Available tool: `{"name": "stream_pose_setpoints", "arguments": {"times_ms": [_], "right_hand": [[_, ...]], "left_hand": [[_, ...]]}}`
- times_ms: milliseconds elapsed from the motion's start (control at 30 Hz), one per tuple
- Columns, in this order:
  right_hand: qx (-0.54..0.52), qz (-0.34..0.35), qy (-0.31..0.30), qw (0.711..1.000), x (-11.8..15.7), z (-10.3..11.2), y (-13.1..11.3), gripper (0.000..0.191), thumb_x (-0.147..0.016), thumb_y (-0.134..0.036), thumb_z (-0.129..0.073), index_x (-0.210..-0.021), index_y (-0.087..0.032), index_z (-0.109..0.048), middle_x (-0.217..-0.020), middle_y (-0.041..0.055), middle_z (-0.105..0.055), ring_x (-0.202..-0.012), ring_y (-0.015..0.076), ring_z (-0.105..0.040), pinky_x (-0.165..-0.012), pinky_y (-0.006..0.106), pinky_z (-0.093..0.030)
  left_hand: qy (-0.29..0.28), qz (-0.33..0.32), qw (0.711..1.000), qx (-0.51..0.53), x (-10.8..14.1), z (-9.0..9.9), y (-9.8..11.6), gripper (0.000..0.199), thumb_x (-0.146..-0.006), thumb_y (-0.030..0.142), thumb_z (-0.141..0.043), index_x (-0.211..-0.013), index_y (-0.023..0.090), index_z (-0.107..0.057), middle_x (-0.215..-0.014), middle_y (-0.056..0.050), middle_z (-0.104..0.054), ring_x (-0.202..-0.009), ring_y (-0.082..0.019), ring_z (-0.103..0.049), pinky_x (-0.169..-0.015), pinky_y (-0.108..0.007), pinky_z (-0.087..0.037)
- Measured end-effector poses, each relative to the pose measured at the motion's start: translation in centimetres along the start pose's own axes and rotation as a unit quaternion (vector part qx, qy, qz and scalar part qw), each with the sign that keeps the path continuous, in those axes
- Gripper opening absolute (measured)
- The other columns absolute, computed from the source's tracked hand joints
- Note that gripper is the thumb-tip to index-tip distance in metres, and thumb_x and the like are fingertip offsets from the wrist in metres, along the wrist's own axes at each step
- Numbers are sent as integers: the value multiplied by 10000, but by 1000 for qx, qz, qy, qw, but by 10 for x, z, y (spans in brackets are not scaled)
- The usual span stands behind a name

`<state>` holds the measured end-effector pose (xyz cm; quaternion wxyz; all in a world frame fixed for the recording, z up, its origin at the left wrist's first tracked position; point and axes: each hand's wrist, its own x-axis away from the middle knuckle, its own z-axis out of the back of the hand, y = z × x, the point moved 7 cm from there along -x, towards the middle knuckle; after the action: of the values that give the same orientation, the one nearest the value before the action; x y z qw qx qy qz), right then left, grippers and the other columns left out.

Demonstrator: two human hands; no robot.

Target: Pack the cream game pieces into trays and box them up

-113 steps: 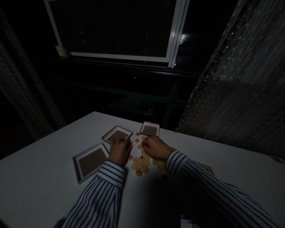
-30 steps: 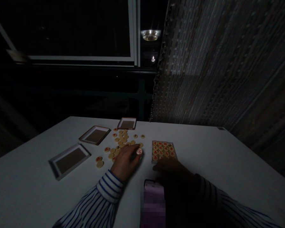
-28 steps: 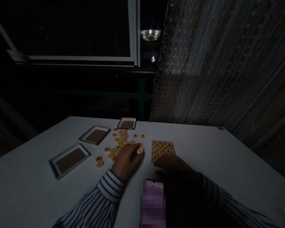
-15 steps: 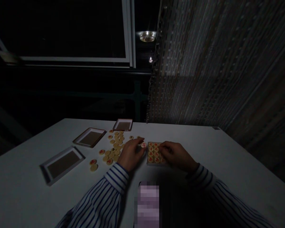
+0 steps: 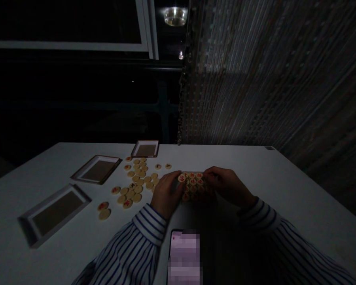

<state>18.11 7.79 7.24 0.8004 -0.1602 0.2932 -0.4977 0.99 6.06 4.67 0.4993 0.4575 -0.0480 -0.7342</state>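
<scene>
Left hand (image 5: 166,194) pinching red-marked disc (image 5: 182,178); right hand (image 5: 229,184) half-curled beside filled box (image 5: 192,171), grip unclear.

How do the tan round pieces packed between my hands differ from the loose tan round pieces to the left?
The packed tan round pieces sit in close rows, while the loose tan round pieces are scattered across the white table. Packed ones that show clearly have red characters facing up; most loose ones show plain faces, a few marked red or black. Both are flat discs.
</scene>
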Motion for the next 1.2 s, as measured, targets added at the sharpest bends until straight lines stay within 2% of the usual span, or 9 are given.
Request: {"name": "stream_pose_setpoints", "arguments": {"times_ms": [133,333,500,600,700,900,1033,1200], "right_hand": [[2,1,-7,1000,0,-3,2,175,-777,-273,-452,-817,-185,-597,-728,7,-626,-632,119,-551,-571,214,-399],[-9,11,-13,1000,-7,-2,-9,186,-774,-271,-449,-803,-177,-606,-711,12,-626,-629,120,-558,-564,215,-401],[-35,38,16,999,-20,3,-23,174,-761,-251,-462,-820,-178,-608,-739,14,-631,-662,123,-559,-604,226,-407],[-60,34,31,997,-25,4,-21,164,-751,-234,-470,-825,-179,-606,-750,9,-632,-670,117,-558,-618,225,-409],[-75,26,8,997,-26,-2,-14,163,-747,-250,-478,-814,-176,-607,-735,8,-628,-665,117,-561,-608,225,-411],[-139,-8,-55,989,-24,-22,-1,197,-733,-314,-513,-834,-169,-598,-744,20,-632,-681,129,-579,-609,233,-438],[-200,-22,-74,977,-24,-29,-2,189,-732,-292,-517,-839,-157,-594,-768,32,-642,-710,136,-591,-630,237,-456],[-225,-25,-83,970,-24,-31,-2,184,-722,-283,-529,-833,-153,-598,-783,38,-644,-728,144,-594,-647,250,-464]], "left_hand": [[3,4,1000,-6,1,-1,-2,263,-748,271,-518,-984,157,-539,-934,-66,-621,-863,-158,-570,-770,-289,-461],[13,4,1000,7,0,-2,2,277,-739,277,-530,-996,173,-538,-946,-53,-621,-878,-160,-569,-789,-293,-453],[-1,7,1000,25,-12,-6,10,273,-755,275,-513,-1015,192,-526,-972,-37,-613,-909,-153,-558,-814,-295,-440],[3,7,999,35,-15,-9,12,264,-753,269,-515,-1006,195,-527,-969,-35,-615,-898,-151,-564,-805,-296,-446],[17,15,999,43,-13,-11,10,267,-743,269,-526,-996,182,-528,-959,-48,-618,-893,-159,-568,-794,-303,-453],[2,5,999,45,-5,-18,11,286,-760,284,-506,-1031,193,-507,-987,-52,-605,-909,-158,-561,-805,-304,-448],[-2,-3,999,38,-5,-18,12,282,-762,287,-502,-1030,200,-510,-973,-54,-607,-895,-161,-566,-784,-300,-457],[-8,10,999,39,-3,-18,12,284,-757,295,-511,-1018,184,-525,-966,-59,-612,-891,-158,-566,-776,-285,-460]]}}
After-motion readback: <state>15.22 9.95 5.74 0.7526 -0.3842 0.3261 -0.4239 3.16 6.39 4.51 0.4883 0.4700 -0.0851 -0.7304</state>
